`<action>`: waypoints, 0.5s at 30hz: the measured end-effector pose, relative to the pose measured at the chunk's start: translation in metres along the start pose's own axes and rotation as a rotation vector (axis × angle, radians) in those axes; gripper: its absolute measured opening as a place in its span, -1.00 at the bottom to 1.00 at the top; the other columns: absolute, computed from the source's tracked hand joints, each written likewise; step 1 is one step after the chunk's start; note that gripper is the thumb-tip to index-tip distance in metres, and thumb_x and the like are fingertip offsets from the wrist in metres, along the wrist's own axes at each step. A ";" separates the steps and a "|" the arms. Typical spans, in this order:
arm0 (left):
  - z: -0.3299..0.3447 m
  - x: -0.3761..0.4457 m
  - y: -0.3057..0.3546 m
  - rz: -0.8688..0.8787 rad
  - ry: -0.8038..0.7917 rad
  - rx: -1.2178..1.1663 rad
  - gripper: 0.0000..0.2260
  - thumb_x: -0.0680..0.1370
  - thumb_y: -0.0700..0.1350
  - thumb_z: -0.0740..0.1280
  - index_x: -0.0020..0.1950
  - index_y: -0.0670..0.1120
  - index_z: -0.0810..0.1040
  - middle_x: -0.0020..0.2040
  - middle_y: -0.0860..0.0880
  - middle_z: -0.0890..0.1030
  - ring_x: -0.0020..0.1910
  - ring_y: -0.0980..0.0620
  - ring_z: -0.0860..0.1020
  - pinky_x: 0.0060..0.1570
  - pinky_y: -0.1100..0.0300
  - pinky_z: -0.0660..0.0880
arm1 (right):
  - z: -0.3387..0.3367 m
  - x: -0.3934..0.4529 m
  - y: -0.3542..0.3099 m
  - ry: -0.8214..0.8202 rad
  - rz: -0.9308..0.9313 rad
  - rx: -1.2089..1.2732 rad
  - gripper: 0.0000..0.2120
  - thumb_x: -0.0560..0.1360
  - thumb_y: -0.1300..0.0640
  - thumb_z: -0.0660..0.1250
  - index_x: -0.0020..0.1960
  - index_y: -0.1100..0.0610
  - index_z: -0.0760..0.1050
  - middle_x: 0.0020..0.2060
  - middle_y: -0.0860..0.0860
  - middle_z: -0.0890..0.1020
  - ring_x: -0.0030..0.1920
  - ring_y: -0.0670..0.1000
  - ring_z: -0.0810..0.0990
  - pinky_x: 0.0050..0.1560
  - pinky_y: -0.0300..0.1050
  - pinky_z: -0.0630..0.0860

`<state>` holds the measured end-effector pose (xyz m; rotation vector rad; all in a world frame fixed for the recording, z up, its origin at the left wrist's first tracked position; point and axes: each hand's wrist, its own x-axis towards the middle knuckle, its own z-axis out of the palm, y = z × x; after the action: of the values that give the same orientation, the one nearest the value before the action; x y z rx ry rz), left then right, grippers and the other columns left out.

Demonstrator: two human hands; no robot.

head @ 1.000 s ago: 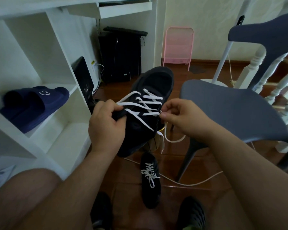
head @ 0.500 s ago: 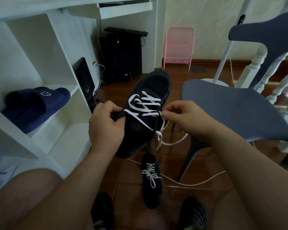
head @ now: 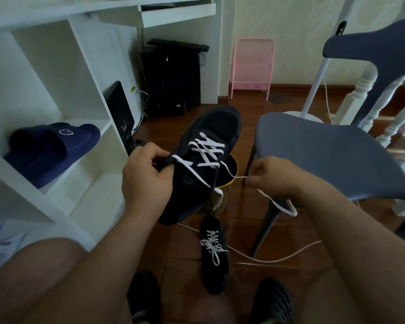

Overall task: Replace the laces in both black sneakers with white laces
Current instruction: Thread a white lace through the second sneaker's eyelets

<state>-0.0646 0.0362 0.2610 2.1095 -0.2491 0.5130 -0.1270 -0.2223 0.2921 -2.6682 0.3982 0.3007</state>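
While our left hand (head: 147, 178) grips the raised sneaker (head: 204, 164) by its tongue, our right hand (head: 272, 176) pinches the white lace (head: 232, 173) taut beside it. A second, laced sneaker (head: 214, 256) lies on the floor (head: 278, 232).

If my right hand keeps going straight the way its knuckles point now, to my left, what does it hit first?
Probably the black sneaker held up by your left hand. The right hand, pinching the white lace, points at the sneaker's side, with only a small gap showing, though depth is unclear.
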 end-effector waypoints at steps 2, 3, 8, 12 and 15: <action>0.002 -0.003 0.004 0.051 0.000 0.035 -0.80 0.52 -0.18 0.46 0.00 0.12 0.59 0.00 0.10 0.55 -0.06 0.00 0.58 -0.07 -0.06 0.61 | -0.006 -0.004 -0.009 0.095 -0.021 -0.020 -0.77 0.63 -0.09 0.30 0.14 0.05 0.51 -0.04 0.04 0.60 -0.01 0.09 0.56 -0.05 0.03 0.53; 0.002 -0.004 0.006 0.072 0.005 0.058 -0.79 0.52 -0.18 0.45 0.03 0.13 0.59 0.01 0.11 0.54 -0.05 -0.01 0.58 -0.08 -0.04 0.60 | -0.009 -0.006 -0.012 0.157 -0.033 0.006 -0.79 0.65 -0.05 0.26 0.18 0.06 0.48 -0.04 0.05 0.59 -0.01 0.10 0.55 -0.05 0.04 0.51; 0.005 -0.008 0.008 0.113 0.010 0.098 -0.75 0.52 -0.16 0.44 0.09 0.16 0.61 0.01 0.12 0.52 -0.05 -0.01 0.56 -0.15 0.01 0.56 | -0.009 -0.021 -0.030 0.347 -0.272 0.365 -0.83 0.70 0.13 0.24 0.10 -0.06 0.58 -0.19 -0.11 0.61 -0.26 -0.16 0.56 -0.30 -0.28 0.44; 0.011 -0.013 0.010 0.076 -0.020 0.068 -0.71 0.54 -0.13 0.43 0.18 0.21 0.61 0.02 0.16 0.52 -0.03 0.07 0.56 -0.15 0.11 0.53 | 0.013 -0.023 -0.051 0.414 -0.353 0.527 -0.82 0.60 0.14 0.44 0.11 -0.11 0.68 -0.22 -0.27 0.67 -0.18 -0.27 0.63 -0.15 -0.37 0.53; 0.016 -0.017 0.012 0.060 -0.041 0.057 -0.69 0.55 -0.11 0.42 0.23 0.21 0.62 0.02 0.17 0.51 -0.03 0.12 0.53 -0.19 0.20 0.48 | 0.025 -0.016 -0.058 0.469 -0.311 0.495 -0.81 0.56 0.15 0.49 0.13 -0.07 0.71 -0.12 -0.20 0.72 -0.04 -0.24 0.66 0.07 -0.35 0.55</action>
<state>-0.0798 0.0154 0.2546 2.1746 -0.3258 0.5176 -0.1273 -0.1577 0.2961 -2.2364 0.1567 -0.4677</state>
